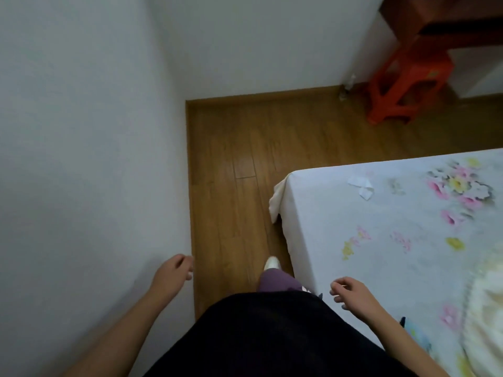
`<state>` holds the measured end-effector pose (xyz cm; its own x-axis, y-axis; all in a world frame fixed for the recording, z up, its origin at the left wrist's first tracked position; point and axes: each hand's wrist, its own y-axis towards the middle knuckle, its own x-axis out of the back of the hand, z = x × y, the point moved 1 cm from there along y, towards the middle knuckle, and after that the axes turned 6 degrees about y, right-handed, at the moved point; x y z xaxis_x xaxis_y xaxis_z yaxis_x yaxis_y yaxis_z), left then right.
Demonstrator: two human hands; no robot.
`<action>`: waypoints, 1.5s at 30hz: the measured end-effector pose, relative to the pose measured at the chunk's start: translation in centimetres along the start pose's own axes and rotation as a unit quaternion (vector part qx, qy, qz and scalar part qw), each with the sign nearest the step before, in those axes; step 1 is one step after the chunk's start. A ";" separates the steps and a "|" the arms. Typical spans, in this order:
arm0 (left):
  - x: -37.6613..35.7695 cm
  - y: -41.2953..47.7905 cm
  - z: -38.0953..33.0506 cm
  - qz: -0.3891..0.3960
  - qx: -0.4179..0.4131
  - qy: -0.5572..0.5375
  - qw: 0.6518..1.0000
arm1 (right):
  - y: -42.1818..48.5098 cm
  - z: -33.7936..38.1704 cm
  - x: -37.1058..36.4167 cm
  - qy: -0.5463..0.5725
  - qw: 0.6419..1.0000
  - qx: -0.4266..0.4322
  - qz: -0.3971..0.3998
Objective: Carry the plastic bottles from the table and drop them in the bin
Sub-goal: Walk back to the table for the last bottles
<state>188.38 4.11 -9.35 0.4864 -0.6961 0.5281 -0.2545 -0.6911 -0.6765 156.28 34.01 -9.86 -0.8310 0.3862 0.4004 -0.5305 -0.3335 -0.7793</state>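
Wall (81, 131) left, bed (381, 240) right — stool (402, 85) beyond, under table (449, 25).

white floral bedsheet (381, 227), orange stool (402, 85), brown wood floor (245, 145)

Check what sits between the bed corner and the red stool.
Only bare wooden floor lies between the corner of the bed and the red stool; nothing stands on that stretch. The head view shows it.
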 end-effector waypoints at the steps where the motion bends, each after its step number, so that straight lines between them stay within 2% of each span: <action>1: 0.5 1.5 -1.9 0.005 -0.016 0.011 1.000 | 0.7 0.3 0.3 0.012 1.000 -0.013 -0.003; 4: 1.9 5.9 -6.3 0.012 -0.043 0.032 0.998 | 3.6 2.1 1.0 0.032 0.998 -0.049 -0.003; 9: 3.9 11.7 -10.8 -0.006 -0.015 0.031 0.999 | 10.9 10.1 2.4 0.034 0.998 -0.047 0.014; 17: 7.8 16.9 -13.2 -0.066 0.100 -0.009 0.993 | 20.6 30.8 3.8 -0.091 0.989 0.080 0.084; 22: 10.6 20.7 -15.1 -0.087 0.145 -0.034 0.985 | 25.3 42.1 3.9 -0.077 0.979 0.166 0.087; 25: 12.0 24.6 -17.2 -0.084 0.154 -0.027 0.984 | 28.7 46.0 4.0 -0.065 0.979 0.174 0.087; 31: 15.0 36.0 -26.4 -0.049 0.110 0.005 0.993 | 33.9 48.7 6.6 -0.034 0.994 0.101 0.031; 35: 15.7 43.9 -36.2 0.030 0.024 0.095 0.995 | 35.6 47.3 9.5 0.027 0.999 0.007 -0.023; 40: 13.9 49.0 -51.4 0.122 -0.106 0.243 0.956 | 35.3 45.2 12.6 0.114 0.987 -0.083 -0.074; 45: 8.5 53.2 -63.2 0.169 -0.173 0.302 0.922 | 37.1 42.3 15.7 0.195 0.961 -0.160 -0.110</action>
<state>126.19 -50.87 -8.43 -0.1972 -0.7928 0.5767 -0.6088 -0.3621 -0.7059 116.48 -8.68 -12.15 -0.5444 0.7317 0.4101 -0.5561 0.0512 -0.8295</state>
